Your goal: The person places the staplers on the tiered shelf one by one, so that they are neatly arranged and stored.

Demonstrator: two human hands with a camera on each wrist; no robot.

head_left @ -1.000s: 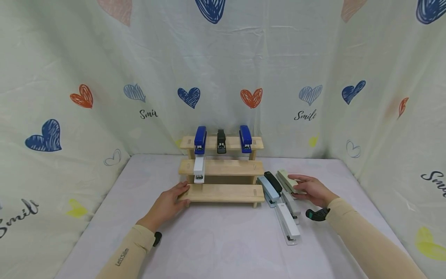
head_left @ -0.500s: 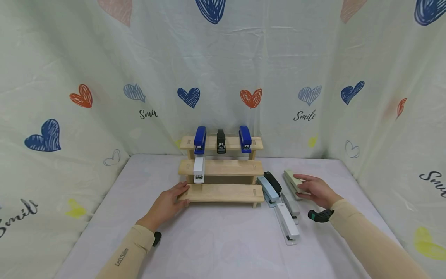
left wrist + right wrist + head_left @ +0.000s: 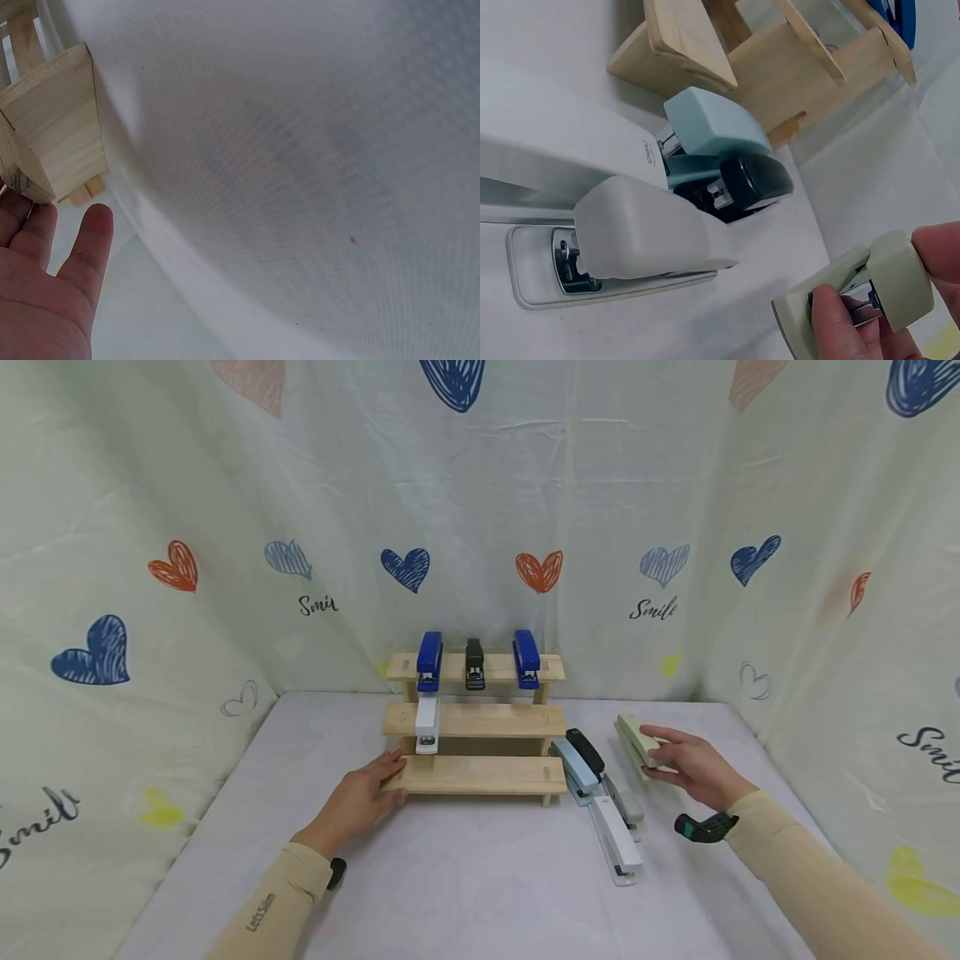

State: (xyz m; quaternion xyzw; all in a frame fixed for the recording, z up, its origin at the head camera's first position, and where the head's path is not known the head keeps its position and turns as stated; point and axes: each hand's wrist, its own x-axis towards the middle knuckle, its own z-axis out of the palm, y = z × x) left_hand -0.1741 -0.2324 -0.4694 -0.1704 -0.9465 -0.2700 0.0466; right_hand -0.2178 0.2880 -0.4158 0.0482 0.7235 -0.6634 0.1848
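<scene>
My right hand (image 3: 697, 767) pinches a pale green stapler (image 3: 637, 739) at the right of the table. In the right wrist view, thumb and fingers hold that green stapler (image 3: 901, 285) from opposite sides around its middle. My left hand (image 3: 358, 802) rests with extended fingers against the left end of the wooden three-step rack's lowest board (image 3: 480, 774). In the left wrist view, its fingertips touch the board's corner (image 3: 30, 176), and the thumb stands apart. Left of the right hand lie a light blue stapler (image 3: 576, 768), a black stapler (image 3: 585, 750), a grey stapler (image 3: 624, 802) and a long white stapler (image 3: 617, 837).
Two blue staplers, one left (image 3: 430, 656) and one right (image 3: 527, 656), stand on the rack's top board, with a small black stapler (image 3: 475, 662) between them. A white stapler (image 3: 427, 722) sits on the middle board's left. A heart-printed curtain (image 3: 480, 485) surrounds the white table (image 3: 480, 893).
My right hand has moved rightward and slightly away from me with the green stapler, separating it from the other loose staplers. The left hand has stayed at the rack.
</scene>
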